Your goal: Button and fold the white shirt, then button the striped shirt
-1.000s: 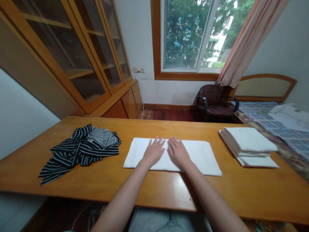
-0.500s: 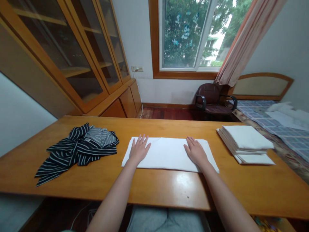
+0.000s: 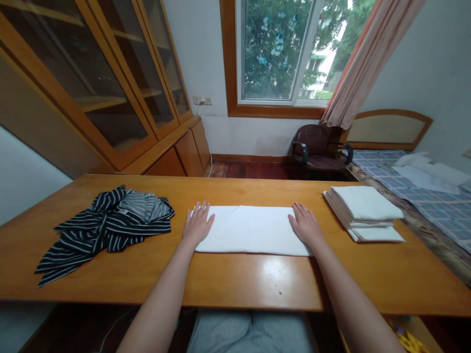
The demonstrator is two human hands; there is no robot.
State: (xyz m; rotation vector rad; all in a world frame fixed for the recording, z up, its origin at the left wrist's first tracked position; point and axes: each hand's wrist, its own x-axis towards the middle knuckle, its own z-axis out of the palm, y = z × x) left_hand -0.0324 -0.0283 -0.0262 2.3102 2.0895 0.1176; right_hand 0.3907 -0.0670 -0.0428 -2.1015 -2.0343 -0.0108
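Note:
A white cloth (image 3: 252, 229) lies folded into a long strip on the wooden table (image 3: 235, 279) in front of me. My left hand (image 3: 197, 224) rests flat on its left end, fingers spread and open. My right hand (image 3: 305, 225) lies flat on its right end, fingers stretched out. Neither hand holds anything.
A crumpled black-and-white striped garment (image 3: 106, 224) lies on the table's left. A stack of folded white cloths (image 3: 364, 212) sits at the right. Beyond the table are a dark armchair (image 3: 319, 149), a bed (image 3: 434, 196), glass-door cabinets (image 3: 110, 78) and a window (image 3: 287, 49).
Both hands slid apart from the cloth's middle out to its two ends, staying flat on it. The camera view shifted slightly.

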